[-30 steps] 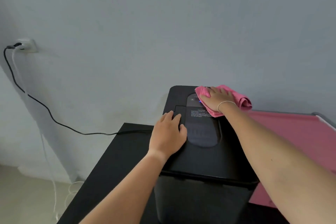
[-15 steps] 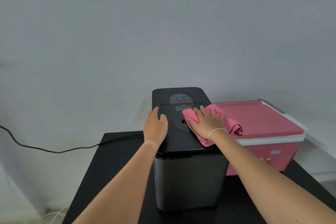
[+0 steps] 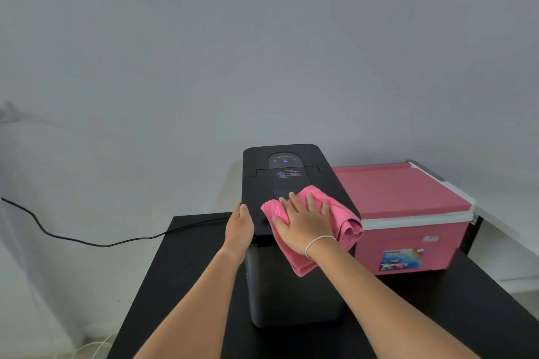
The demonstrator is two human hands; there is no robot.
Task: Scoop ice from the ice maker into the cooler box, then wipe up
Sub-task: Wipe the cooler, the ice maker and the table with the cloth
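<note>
A tall black ice maker (image 3: pixel 291 285) stands on a black table (image 3: pixel 180 271), its lid closed and its top a smooth matte slab with rounded corners. Near the back of the top sits a rounded control panel (image 3: pixel 285 160) with a small blue light lit at its middle, and just in front of it a block of small white print, too fine to read. The right hand (image 3: pixel 304 226) lies flat on a pink cloth (image 3: pixel 348 223), fingers straight and slightly spread, pressing it onto the front part of the lid; a thin pale band circles the wrist. The cloth is a soft, ribbed towel, bunched in folds at its right side, and one corner hangs down over the front edge of the machine. The left hand (image 3: pixel 239 226) rests against the front left corner of the ice maker, fingers together and gently bent along the edge of the lid, holding nothing else. Just beside the machine on its right stands the cooler box (image 3: pixel 408 230), pink with a white band beneath its closed pink lid, a colourful sticker on its front face and a grey handle showing at the far end. A black power cord (image 3: pixel 87 242) trails from the table's back left edge across to the grey wall (image 3: pixel 262 38).
</note>
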